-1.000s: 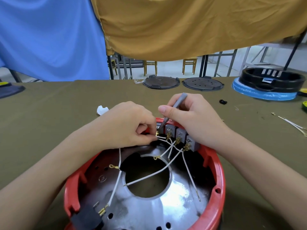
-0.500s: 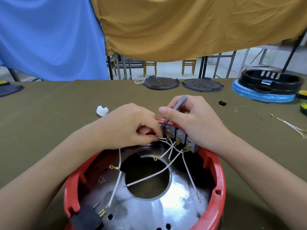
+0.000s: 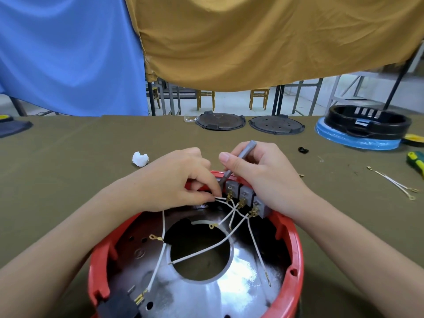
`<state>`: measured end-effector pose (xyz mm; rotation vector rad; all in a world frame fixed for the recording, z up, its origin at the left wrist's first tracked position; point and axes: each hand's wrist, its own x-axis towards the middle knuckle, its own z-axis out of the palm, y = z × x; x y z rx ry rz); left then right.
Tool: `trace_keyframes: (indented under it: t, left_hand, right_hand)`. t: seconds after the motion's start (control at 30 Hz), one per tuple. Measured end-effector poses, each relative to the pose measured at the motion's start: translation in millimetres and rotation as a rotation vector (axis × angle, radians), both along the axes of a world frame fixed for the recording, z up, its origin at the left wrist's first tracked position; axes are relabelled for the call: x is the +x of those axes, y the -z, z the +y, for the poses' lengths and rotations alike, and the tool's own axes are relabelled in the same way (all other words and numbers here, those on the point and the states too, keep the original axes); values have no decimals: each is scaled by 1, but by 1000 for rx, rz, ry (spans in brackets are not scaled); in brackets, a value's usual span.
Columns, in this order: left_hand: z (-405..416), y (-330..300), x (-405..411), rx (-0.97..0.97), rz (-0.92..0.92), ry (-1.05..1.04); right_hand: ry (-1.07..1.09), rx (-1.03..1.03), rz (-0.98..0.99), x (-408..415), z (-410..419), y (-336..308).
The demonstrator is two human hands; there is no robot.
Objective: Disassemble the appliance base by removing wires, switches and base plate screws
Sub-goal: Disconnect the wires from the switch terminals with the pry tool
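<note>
A red round appliance base (image 3: 296,255) lies open in front of me, with a shiny metal plate (image 3: 231,292) and a round hole inside. Grey switches (image 3: 245,193) sit in a row at its far rim, with several white wires (image 3: 206,249) running from their brass terminals. My left hand (image 3: 176,180) pinches white wire ends beside the leftmost switch. My right hand (image 3: 259,173) grips a grey screwdriver (image 3: 243,154), its tip down at that switch. A black plug block (image 3: 119,304) sits at the near rim.
On the olive cloth lie a white crumpled scrap (image 3: 140,159), two dark round lids (image 3: 220,121) at the far edge, a black ring on a blue base (image 3: 367,127) at right, loose wires (image 3: 394,184), a small black part (image 3: 302,149) and a green-yellow tool (image 3: 416,160).
Both hands stay at the leftmost switch. My left fingers have shifted slightly along the white wire ends; the screwdriver keeps its place.
</note>
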<state>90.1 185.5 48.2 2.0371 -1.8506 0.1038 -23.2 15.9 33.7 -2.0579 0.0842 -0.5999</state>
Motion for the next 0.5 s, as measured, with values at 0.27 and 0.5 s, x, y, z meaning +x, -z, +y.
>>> trace_keyframes:
  t: [0.27, 0.5]
  left_hand:
    - [0, -1, -1, 7, 8, -27]
    - [0, -2, -2, 22, 19, -33]
  right_hand:
    - [26, -29, -9, -1, 1, -3]
    - [23, -11, 15, 0, 0, -3]
